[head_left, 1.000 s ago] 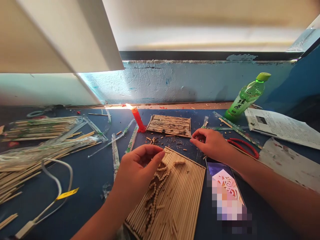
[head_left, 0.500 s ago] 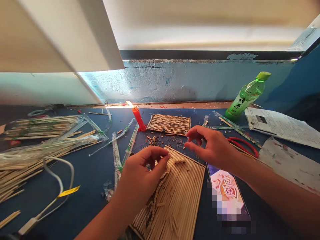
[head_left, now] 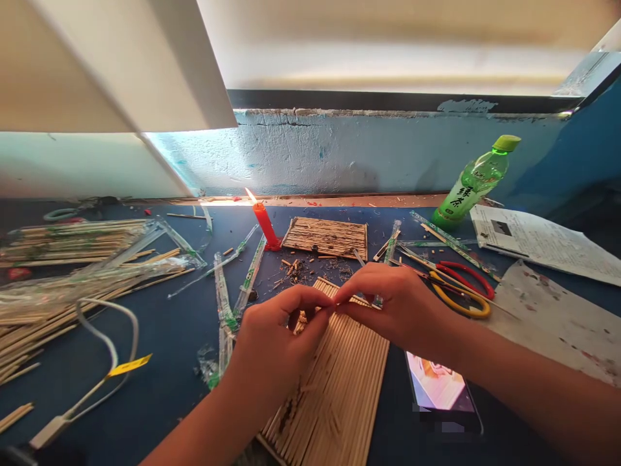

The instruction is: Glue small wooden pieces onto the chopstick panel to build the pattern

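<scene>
A panel of pale wooden sticks (head_left: 347, 382) lies beneath both hands, with small stick pieces on top. Above its far end my left hand (head_left: 286, 330) is closed in a pinch, thumb against forefinger. My right hand (head_left: 388, 301) pinches too, its fingertips meeting those of the left. Whatever lies between the fingertips is too small to make out. Behind the hands, a smaller stick panel (head_left: 326, 237) rests flat beside a lit red candle (head_left: 264, 225), which leans slightly.
Stick bundles and plastic wrappers (head_left: 77, 272) cover the left, near a white cable (head_left: 114, 349). Scissors (head_left: 460, 291), a phone (head_left: 439, 382), papers (head_left: 548, 243) and a green bottle (head_left: 468, 188) are on the right. Dark scraps (head_left: 295, 272) lie near the candle.
My right hand has moved left and down, and its fingertips now meet my left hand's. Its fingers have closed together. The yellow scissor handle has come into view.
</scene>
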`<state>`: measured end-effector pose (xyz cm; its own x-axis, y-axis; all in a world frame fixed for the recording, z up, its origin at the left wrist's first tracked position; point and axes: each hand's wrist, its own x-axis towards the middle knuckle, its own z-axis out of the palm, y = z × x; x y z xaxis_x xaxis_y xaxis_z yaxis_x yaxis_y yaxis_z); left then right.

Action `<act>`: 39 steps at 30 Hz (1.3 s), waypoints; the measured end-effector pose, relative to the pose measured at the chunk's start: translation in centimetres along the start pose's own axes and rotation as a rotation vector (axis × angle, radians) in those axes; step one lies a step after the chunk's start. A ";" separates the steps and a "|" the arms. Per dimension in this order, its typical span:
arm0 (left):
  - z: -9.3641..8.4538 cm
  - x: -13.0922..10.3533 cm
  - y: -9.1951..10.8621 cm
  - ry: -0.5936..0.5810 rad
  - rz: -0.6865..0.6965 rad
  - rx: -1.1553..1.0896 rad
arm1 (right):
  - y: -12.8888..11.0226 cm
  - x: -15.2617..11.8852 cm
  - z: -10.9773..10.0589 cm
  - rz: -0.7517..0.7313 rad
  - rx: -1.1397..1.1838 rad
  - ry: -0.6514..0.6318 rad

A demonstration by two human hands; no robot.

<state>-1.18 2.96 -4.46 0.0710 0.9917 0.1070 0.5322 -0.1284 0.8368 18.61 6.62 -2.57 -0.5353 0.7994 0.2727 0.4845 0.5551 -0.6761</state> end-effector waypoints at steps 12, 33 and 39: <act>-0.2 0.0 0.3 -0.116 -0.201 -0.534 | 0.0 0.1 -0.2 -0.041 0.022 0.075; -0.3 0.7 -0.7 -0.073 -0.060 0.056 | 2.7 0.5 -0.7 0.078 0.044 -0.124; -0.1 0.8 -0.9 -0.109 0.002 0.144 | 2.6 0.4 -0.2 0.000 0.008 -0.161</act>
<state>-1.66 3.82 -5.09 0.1589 0.9863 0.0433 0.6467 -0.1371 0.7504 19.82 8.37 -4.04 -0.6399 0.7516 0.1601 0.4792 0.5531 -0.6814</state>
